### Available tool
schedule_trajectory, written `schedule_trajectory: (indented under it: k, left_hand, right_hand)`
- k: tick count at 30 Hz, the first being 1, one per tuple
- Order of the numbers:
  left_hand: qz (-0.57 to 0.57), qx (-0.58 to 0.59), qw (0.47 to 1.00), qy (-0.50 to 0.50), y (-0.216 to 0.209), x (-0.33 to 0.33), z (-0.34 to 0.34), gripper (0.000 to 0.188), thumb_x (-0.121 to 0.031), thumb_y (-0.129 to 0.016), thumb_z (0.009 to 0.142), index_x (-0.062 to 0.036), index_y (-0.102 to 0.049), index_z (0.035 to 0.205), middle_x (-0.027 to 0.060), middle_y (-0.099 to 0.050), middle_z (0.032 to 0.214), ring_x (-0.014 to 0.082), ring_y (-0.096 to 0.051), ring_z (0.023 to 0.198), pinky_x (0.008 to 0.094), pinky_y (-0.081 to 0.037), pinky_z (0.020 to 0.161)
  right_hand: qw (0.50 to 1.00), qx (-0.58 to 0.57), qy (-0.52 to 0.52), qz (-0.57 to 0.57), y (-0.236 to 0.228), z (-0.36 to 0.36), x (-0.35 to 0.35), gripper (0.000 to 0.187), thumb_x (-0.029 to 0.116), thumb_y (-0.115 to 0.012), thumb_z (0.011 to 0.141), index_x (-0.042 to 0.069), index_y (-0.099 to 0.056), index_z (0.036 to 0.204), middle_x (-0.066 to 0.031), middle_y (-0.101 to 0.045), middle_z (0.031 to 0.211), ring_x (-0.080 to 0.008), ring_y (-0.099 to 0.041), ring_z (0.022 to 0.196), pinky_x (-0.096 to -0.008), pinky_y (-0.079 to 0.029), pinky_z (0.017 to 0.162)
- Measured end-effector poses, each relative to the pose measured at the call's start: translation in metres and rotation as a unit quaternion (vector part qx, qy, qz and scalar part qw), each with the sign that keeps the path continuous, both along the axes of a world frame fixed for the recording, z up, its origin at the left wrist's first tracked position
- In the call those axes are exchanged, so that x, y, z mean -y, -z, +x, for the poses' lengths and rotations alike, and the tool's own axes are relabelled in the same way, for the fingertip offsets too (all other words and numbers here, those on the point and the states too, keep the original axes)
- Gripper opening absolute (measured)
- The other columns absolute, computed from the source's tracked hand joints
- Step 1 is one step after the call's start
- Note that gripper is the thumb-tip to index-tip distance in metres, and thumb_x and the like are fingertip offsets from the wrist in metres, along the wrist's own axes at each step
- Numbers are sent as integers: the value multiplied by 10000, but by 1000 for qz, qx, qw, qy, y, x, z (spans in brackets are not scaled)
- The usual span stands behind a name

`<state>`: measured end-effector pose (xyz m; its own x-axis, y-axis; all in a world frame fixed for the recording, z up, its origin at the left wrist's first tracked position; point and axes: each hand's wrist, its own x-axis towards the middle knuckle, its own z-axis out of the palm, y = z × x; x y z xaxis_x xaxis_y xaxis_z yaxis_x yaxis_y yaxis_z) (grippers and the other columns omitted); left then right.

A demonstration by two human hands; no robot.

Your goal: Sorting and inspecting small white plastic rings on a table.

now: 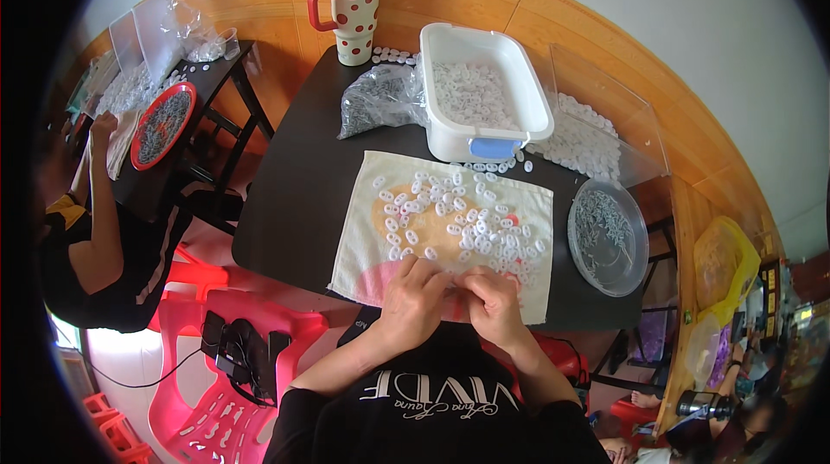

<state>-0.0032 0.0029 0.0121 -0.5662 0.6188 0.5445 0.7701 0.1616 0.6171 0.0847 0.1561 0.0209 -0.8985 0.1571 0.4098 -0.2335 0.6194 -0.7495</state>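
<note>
Both hands meet at the front edge of a cream towel (353, 235) with a printed pattern. My left hand (411, 300) is closed, its fingertips pressed together over the cloth. Close beside it, my right hand (491, 298) is closed in a pinch too. Whatever sits between their fingers is too small and covered to make out. Just beyond the fingers, many small white oval plastic pieces (482, 229) with holes lie scattered over the towel. A clear round dish (641, 243) of small grey parts stands right of the towel.
Behind the towel stands a white tub (450, 140) of small whitish pieces, with a bag of grey parts (378, 99) at its left. A clear box (605, 151) holds more white pieces. A spotted tumbler (355, 21) stands at the back. Left, another person works by a red tray (185, 94).
</note>
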Motion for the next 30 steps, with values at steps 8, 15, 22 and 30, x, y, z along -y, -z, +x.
schedule_trajectory:
  k: [8,15,22,30]
  left_hand:
    - [9,-22,998,65,0,6,-9,308,88,-661,665,27,-695,964,138,-627,950,315,-574,824,398,-495,707]
    - [-6,-37,995,93,2,6,-11,351,80,-656,607,42,-692,954,130,-621,955,313,-576,822,378,-504,705]
    - [-30,-59,993,96,-1,5,-11,265,22,-636,642,32,-668,904,107,-599,938,305,-567,890,374,-506,738]
    - [-50,-58,991,108,0,5,-13,251,37,-629,635,30,-668,882,105,-613,959,307,-577,915,378,-511,742]
  right_hand:
    - [985,-63,-4,160,2,3,-1,150,-63,-649,745,-19,-638,888,-103,-590,876,-298,-596,763,-392,-476,635]
    - [977,-68,-29,201,7,6,-2,207,-62,-632,661,-42,-633,867,-126,-559,905,-310,-571,782,-399,-472,666]
    - [974,-61,-53,210,7,4,-5,221,-27,-620,609,-59,-622,828,-135,-552,882,-311,-567,775,-399,-480,707]
    - [972,-39,-66,220,2,4,-7,230,4,-619,597,-45,-621,821,-134,-537,884,-316,-558,792,-405,-475,743]
